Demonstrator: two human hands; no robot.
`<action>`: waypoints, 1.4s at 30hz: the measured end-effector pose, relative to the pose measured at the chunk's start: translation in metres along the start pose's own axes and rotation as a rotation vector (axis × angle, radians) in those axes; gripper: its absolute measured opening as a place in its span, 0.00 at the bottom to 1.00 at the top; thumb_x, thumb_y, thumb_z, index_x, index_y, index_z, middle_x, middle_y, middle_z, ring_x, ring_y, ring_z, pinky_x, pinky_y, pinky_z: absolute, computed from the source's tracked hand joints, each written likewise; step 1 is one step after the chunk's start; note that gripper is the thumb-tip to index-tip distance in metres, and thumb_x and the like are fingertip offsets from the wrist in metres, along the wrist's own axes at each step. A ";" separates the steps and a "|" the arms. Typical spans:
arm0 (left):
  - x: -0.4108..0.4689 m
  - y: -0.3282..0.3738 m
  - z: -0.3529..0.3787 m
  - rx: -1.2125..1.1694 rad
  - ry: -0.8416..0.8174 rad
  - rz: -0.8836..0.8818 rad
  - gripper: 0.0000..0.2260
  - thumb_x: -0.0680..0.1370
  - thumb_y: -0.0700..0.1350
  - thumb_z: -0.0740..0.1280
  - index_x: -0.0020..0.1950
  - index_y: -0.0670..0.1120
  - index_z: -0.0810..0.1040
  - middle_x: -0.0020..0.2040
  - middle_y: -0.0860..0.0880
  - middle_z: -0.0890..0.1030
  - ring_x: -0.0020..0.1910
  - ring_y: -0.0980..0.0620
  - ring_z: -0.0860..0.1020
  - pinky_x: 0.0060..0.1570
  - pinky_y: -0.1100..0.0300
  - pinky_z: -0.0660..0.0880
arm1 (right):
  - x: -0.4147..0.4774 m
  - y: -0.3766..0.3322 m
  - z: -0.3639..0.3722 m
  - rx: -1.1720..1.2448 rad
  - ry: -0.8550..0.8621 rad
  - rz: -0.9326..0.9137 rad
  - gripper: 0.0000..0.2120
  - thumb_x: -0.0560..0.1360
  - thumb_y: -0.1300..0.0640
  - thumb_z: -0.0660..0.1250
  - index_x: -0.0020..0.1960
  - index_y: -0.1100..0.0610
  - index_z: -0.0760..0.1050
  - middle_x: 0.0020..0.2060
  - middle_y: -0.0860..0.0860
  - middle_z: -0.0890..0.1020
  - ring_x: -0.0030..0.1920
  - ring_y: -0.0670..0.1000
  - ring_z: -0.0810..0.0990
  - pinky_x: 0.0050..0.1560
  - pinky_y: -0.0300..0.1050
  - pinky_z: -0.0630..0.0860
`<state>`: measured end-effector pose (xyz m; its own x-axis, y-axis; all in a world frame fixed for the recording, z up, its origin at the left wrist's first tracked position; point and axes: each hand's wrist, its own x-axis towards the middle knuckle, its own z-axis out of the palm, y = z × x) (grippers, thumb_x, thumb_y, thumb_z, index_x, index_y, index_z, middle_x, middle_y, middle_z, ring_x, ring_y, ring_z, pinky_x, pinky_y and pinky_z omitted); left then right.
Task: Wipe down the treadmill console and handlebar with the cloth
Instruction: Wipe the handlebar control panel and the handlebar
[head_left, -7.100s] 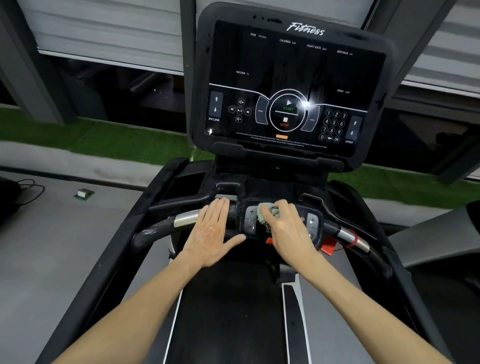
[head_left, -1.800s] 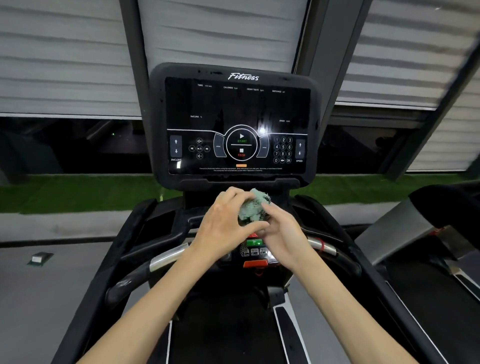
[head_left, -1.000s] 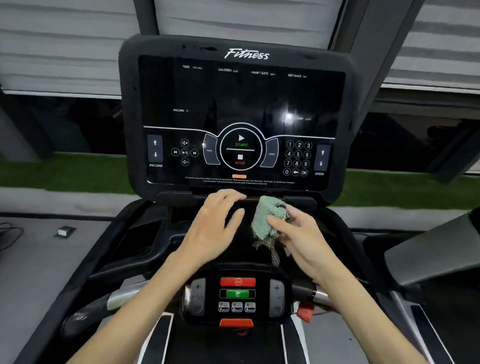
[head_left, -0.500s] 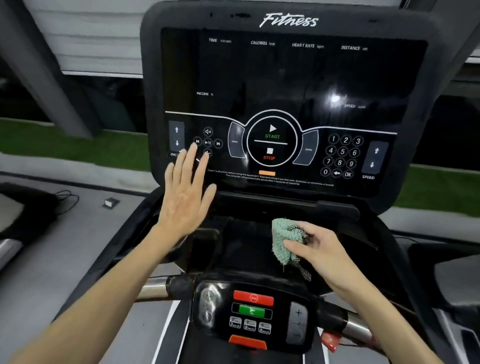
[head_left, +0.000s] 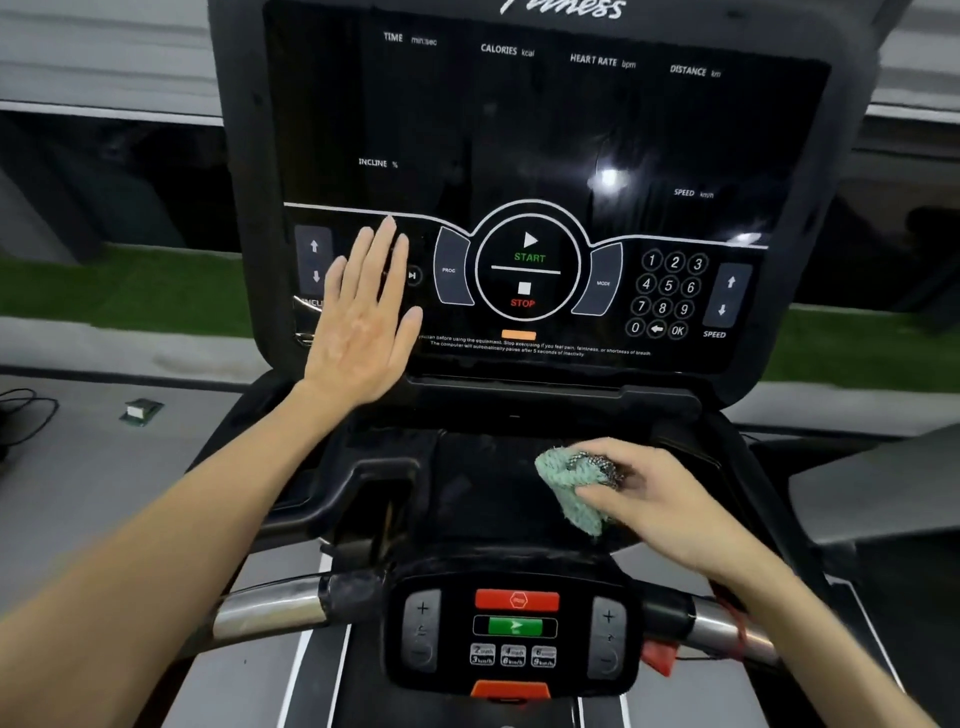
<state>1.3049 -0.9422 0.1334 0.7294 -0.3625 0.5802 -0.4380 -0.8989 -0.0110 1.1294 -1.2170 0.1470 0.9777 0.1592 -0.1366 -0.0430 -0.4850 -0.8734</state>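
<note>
The black treadmill console fills the upper view, its screen dark with printed START and STOP marks. My left hand lies flat with straight fingers against the screen's lower left, over the incline and media buttons. My right hand pinches a bunched pale green cloth against the black tray below the screen, right of centre. The handlebar runs across the bottom, chrome sections on both sides of a small control pad with red and green buttons.
A red safety clip hangs on the right handlebar section. On the grey floor to the left lie a small box and a black cable. A strip of green turf runs behind the treadmill.
My left hand rose from the tray to the lower left of the screen and now lies flat on it. My right hand keeps the cloth on the tray, slightly further right.
</note>
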 end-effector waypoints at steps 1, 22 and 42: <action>0.000 0.001 0.001 -0.002 0.008 0.004 0.29 0.82 0.49 0.55 0.79 0.38 0.52 0.80 0.39 0.52 0.79 0.42 0.51 0.76 0.47 0.50 | -0.005 -0.002 -0.005 -0.058 -0.033 -0.011 0.17 0.75 0.66 0.68 0.58 0.47 0.79 0.51 0.41 0.83 0.53 0.42 0.81 0.54 0.38 0.77; 0.000 0.001 0.002 -0.004 0.053 -0.006 0.29 0.82 0.48 0.57 0.79 0.38 0.52 0.80 0.40 0.52 0.79 0.42 0.50 0.76 0.50 0.45 | 0.024 -0.025 0.030 -0.302 -0.591 -0.190 0.19 0.80 0.65 0.60 0.69 0.54 0.72 0.67 0.42 0.73 0.68 0.33 0.66 0.68 0.29 0.62; -0.001 0.002 0.001 0.014 0.061 -0.007 0.30 0.82 0.48 0.57 0.80 0.39 0.51 0.80 0.40 0.51 0.79 0.42 0.49 0.76 0.53 0.41 | 0.033 -0.029 0.069 -0.426 -0.543 -0.348 0.18 0.81 0.64 0.59 0.70 0.53 0.72 0.67 0.45 0.75 0.67 0.43 0.72 0.69 0.43 0.68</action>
<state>1.3039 -0.9441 0.1326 0.6990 -0.3406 0.6289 -0.4253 -0.9049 -0.0174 1.1486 -1.1386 0.1359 0.6778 0.7093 -0.1938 0.4386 -0.6016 -0.6677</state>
